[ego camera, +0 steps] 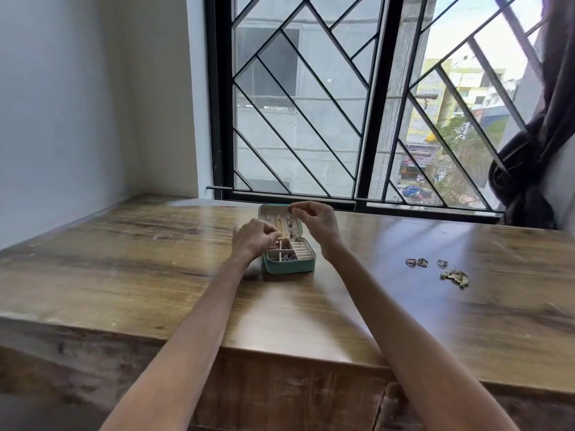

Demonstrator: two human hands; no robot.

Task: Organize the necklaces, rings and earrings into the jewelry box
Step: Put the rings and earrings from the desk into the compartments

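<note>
We pinch a necklace (pixel 284 227) over the jewelry box (pixel 289 265) — left hand (pixel 253 237) low, right hand (pixel 317 219) high. It could tangle — earrings (pixel 435 269) wait aside.

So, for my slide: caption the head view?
Both hands work at the open jewelry box; earrings wait aside.

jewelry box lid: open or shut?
Open. The jewelry box lid stands up behind the base, and the divided compartments with jewelry show inside.

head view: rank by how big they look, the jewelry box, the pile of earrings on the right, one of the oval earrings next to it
1. jewelry box
2. pile of earrings
3. oval earring
All sit about equally far from the camera, so the order looks reliable.
</note>
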